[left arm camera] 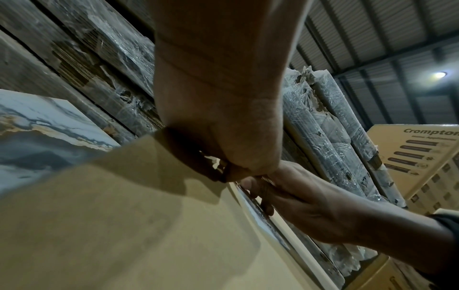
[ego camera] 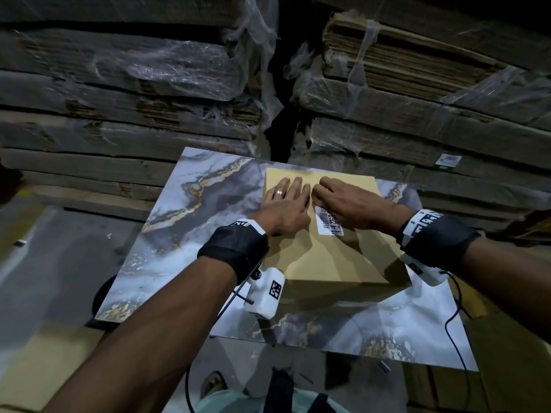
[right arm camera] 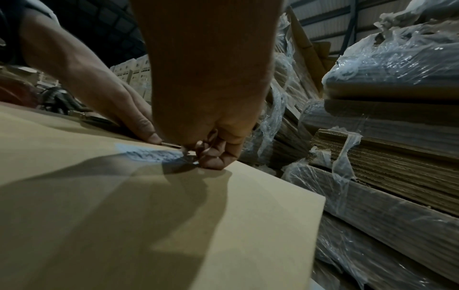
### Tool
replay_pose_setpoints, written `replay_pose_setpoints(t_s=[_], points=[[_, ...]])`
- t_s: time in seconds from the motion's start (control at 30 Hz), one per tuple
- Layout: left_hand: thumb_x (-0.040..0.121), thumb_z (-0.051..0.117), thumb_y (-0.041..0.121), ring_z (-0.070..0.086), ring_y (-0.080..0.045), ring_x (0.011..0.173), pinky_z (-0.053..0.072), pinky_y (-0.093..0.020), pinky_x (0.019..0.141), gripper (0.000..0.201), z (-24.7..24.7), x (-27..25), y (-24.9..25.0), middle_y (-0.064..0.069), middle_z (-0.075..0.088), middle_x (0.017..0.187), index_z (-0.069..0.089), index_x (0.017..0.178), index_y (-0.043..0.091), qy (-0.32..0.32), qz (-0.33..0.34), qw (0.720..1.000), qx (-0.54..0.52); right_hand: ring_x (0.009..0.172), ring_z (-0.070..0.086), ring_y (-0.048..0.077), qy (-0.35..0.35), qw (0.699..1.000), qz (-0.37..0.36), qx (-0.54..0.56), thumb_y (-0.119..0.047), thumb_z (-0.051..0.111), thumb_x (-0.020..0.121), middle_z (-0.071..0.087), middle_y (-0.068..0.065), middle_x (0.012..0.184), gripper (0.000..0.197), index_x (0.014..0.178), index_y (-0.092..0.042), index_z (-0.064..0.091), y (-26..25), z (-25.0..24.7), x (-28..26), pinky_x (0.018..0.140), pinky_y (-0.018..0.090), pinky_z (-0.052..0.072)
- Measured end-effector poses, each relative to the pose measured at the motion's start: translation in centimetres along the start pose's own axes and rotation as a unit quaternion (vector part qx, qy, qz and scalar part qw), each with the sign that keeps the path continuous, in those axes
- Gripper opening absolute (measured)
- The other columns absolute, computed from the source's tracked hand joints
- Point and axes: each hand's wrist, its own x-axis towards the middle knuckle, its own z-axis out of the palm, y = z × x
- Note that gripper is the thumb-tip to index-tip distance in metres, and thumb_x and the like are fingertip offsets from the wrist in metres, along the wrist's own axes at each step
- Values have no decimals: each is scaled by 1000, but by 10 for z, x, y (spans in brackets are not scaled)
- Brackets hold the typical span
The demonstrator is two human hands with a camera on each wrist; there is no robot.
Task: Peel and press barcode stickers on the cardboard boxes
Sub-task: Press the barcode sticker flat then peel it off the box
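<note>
A marble-patterned tabletop (ego camera: 185, 222) is carrying a flat cardboard box (ego camera: 322, 260), which is lying directly on it, toward its far right part.

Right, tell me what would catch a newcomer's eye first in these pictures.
First, the white barcode sticker lying on the flat tan cardboard box, which sits on a grey marble-patterned board. The left hand lies flat on the box with fingers spread, while the right hand has curled fingers at the sticker's far end. Behind stand tall stacks of flattened cardboard in clear plastic wrap.
</note>
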Motion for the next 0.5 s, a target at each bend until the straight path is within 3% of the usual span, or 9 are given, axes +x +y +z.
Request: replay_pose_setpoints(t_s=[0.1, 0.23, 0.3, 0.4, 0.5], points=[[102, 32, 31, -17, -26, 154, -6, -45, 123, 71, 1, 1, 0, -4, -17, 169, -5, 162, 21, -1, -1, 1000, 2, 74, 35, 20, -9, 1000, -18, -1, -31, 28, 108, 35, -1, 90, 15, 103, -20, 37, 1, 0, -2, 67, 41, 39], [103, 31, 33, -17, -26, 155, -6, -46, 123, 70, 2, 2, -1, -4, -16, 169, -5, 162, 21, -2, -1, 1000, 5, 77, 42, 24, -9, 998, 18, 61, -27, 35, 106, 41, 2, 96, 13, 108, -16, 42, 4, -7, -4, 70, 44, 42], [103, 31, 35, -16, -27, 155, -5, -46, 123, 70, 2, 3, -1, -4, -16, 169, -4, 162, 21, 0, -2, 1000, 9, 82, 50, 26, -7, 994, 35, 100, -30, 40, 104, 46, 2, 104, 18, 117, -17, 45, 9, -12, -6, 74, 45, 46], [103, 32, 35, -16, -27, 155, -6, -46, 123, 70, 2, 4, -1, -4, -17, 168, -4, 162, 22, -2, 1, 1000, 9, 94, 56, 24, -24, 994, 38, 101, -21, 55, 101, 54, 7, 115, 28, 129, -18, 59, 8, -9, -11, 80, 40, 49], [104, 31, 36, -17, -26, 154, -7, -46, 123, 69, 4, 5, -3, -2, -17, 168, -4, 162, 24, 3, -2, 1000, 0, 91, 61, 22, 30, 991, 52, 119, -17, 61, 98, 61, 5, 109, 22, 117, -20, 72, 3, -4, -12, 80, 42, 53]])
